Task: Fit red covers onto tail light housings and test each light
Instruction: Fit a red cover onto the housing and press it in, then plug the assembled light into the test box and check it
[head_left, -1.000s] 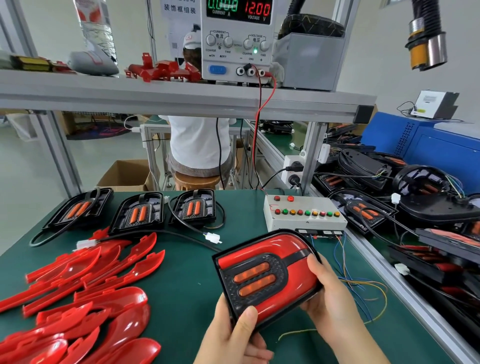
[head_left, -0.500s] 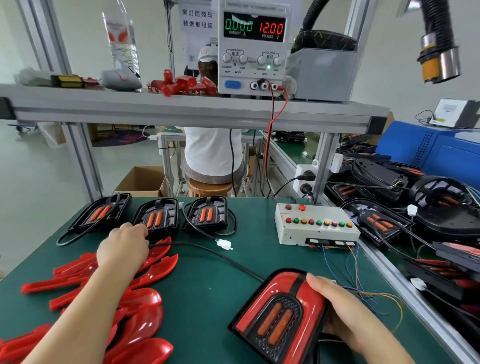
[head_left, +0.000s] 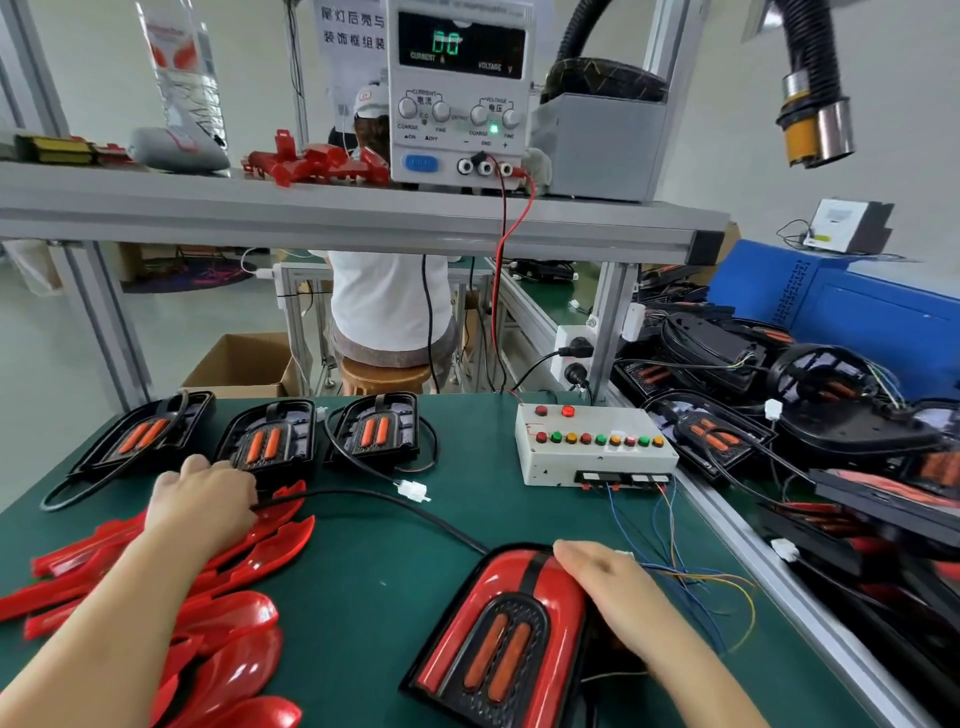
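My left hand (head_left: 205, 501) lies knuckles-up on the far end of the heap of loose red covers (head_left: 234, 618) that spreads over the left of the green surface (head_left: 363, 571). Its fingers bend down toward the front edge of the middle housing (head_left: 267, 441), and I cannot tell whether they are clamped on anything. That housing sits in a row at the back of the surface between the left housing (head_left: 148, 434) and the right housing (head_left: 376, 428), all three uncovered and black, each showing two orange strips. My right hand (head_left: 618, 587) rests palm-down on the right flank of the covered tail light (head_left: 506, 639), which lies on the surface near me with its red cover fitted. The fingers are together and nearly straight, laid along its upper right edge rather than hooked round it, and my thumb is out of sight. A black cable (head_left: 439, 524) runs from the top of this light across the surface to my left hand. A white connector (head_left: 413, 489) lies just beyond that cable. Behind my right hand stands the white test box (head_left: 592, 457) with its rows of coloured buttons, and thin coloured wires (head_left: 691, 577) trail from its front past my wrist. On the shelf (head_left: 363, 218) above sits a bench power supply (head_left: 460, 98), its green digits too blurred to read. More tail lights (head_left: 711, 436) are heaped beyond the surface's right edge.
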